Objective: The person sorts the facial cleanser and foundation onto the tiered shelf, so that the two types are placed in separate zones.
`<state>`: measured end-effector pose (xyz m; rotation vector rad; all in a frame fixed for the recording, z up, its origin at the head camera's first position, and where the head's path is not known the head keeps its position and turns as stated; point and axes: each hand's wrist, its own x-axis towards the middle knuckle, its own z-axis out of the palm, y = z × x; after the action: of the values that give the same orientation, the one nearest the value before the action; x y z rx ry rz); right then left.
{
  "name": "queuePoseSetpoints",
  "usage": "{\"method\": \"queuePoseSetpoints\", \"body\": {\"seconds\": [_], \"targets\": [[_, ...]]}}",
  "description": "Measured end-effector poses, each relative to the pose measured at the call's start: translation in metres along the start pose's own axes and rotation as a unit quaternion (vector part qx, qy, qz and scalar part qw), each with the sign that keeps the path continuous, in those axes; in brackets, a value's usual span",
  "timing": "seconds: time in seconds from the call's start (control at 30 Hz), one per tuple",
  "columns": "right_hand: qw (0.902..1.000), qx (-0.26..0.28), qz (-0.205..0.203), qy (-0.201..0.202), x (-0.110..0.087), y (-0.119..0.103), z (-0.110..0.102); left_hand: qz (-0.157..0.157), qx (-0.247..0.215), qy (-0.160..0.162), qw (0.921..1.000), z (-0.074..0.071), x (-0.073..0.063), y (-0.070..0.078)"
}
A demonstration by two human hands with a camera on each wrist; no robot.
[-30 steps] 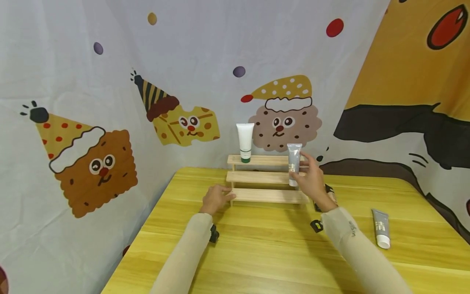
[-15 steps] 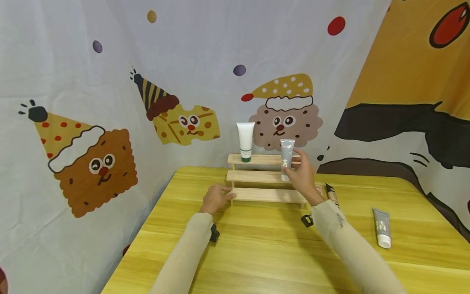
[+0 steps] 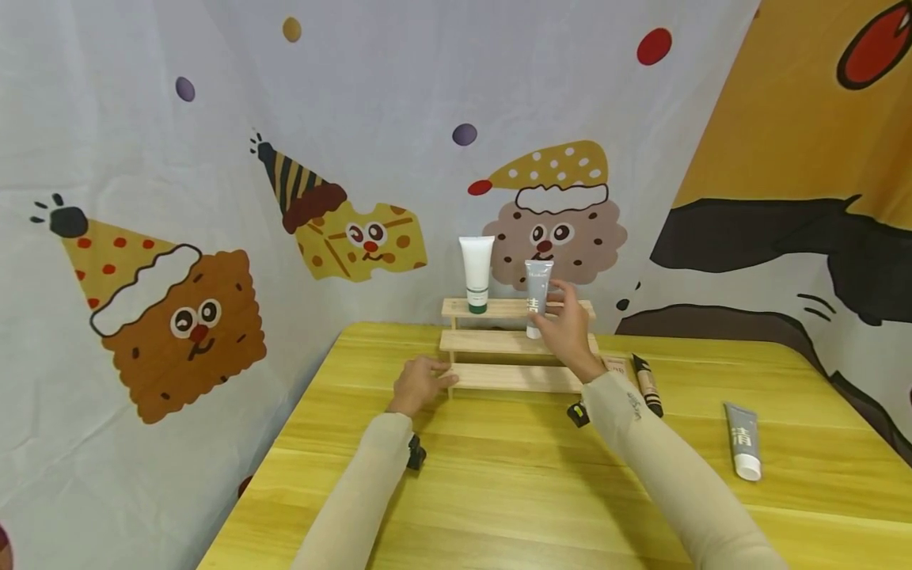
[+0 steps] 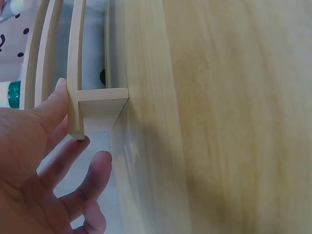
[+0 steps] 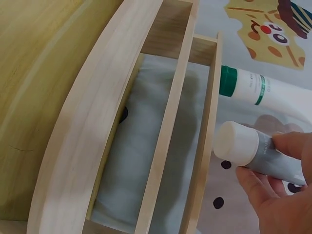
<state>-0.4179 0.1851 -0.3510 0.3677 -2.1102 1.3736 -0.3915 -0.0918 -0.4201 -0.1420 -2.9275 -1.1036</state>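
Observation:
A three-step wooden display rack (image 3: pixel 523 378) stands on the table. At its left end my left hand (image 3: pixel 419 385) pinches the lowest board; in the left wrist view the thumb lies on the board and a fingertip (image 4: pixel 80 142) is at its end. My right hand (image 3: pixel 568 328) grips a grey squeeze tube (image 3: pixel 537 286), cap down, in front of the rack's upper steps. Its white cap (image 5: pixel 236 143) is close to the top board in the right wrist view. A white squeeze tube (image 3: pixel 476 265) with a green cap stands upright on the top step's left part.
Right of the rack lie a black-and-beige tube (image 3: pixel 647 385) and a flat pinkish card or box (image 3: pixel 616 366), partly hidden by the right arm. Another grey tube (image 3: pixel 743 439) lies farther right on the wooden table (image 3: pixel 499 491). A cartoon-printed cloth (image 3: pixel 370 95) hangs behind.
My right hand has carried the grey tube left and slightly up, toward the white tube. The black-and-beige tube has come out from behind the right arm. My left hand has stayed put.

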Motion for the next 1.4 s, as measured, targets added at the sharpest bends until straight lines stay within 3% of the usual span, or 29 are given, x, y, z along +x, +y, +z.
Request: {"method": "queuePoseSetpoints", "body": {"seconds": [0.63, 0.9, 1.4], "targets": [[0.9989, 0.035, 0.030, -0.009, 0.018, -0.007, 0.020, -0.005, -0.001, -0.007, 1.0000, 0.000, -0.001, 0.002], [0.9995, 0.030, 0.010, -0.002, 0.031, -0.006, 0.028, 0.001, 0.002, -0.002, 1.0000, 0.001, 0.000, 0.000], [0.9990, 0.032, 0.025, -0.019, 0.041, -0.005, 0.039, 0.000, 0.009, -0.001, 1.0000, 0.001, -0.002, 0.001]]}}
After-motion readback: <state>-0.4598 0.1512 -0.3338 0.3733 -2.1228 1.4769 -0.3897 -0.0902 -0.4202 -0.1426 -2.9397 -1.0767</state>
